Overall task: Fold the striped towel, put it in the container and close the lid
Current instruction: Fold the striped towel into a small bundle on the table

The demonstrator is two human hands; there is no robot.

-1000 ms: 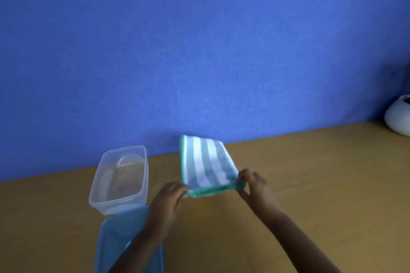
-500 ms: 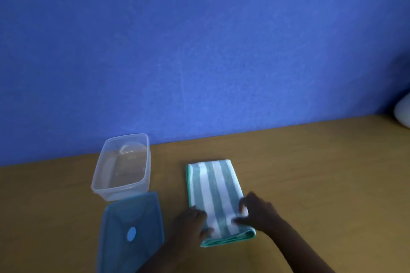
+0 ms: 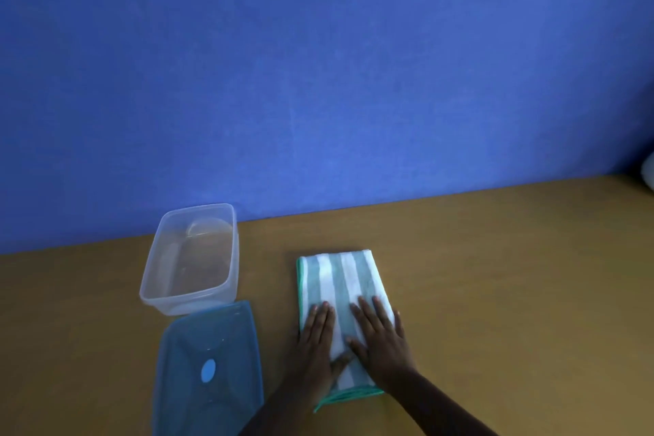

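Watching the head cam feed here, going left to right across the wooden table (image 3: 495,276). Far left there's the clear rectangular plastic container (image 3: 193,260), open on top and sitting close to the blue wall (image 3: 318,64). I can see straight through it to the table, nothing inside as far as I can tell. Right in front of it, on the near side, lies the translucent blue plastic lid (image 3: 208,368), flat on the table with a lighter blue oval spot in its middle. Its far edge looks like it's touching or just about touching the container's near wall, can't say which.

A bit to the right of those two is the green-and-white striped towel (image 3: 341,280), folded into a long narrow rectangle with the stripes running away from me, lying flat on the table and clear of the container.

The left hand (image 3: 316,340) is laid flat on the near left part of the towel, fingers straight and together, pressing down, not gripping anything. Just beside it, the right hand (image 3: 380,336) is also palm down on the near right part, fingers straight and slightly spread, gripping nothing either. The thumbs nearly meet in the middle.

At the far right edge a bit of a white rounded object (image 3: 649,172) pokes into frame, too cut off to identify.
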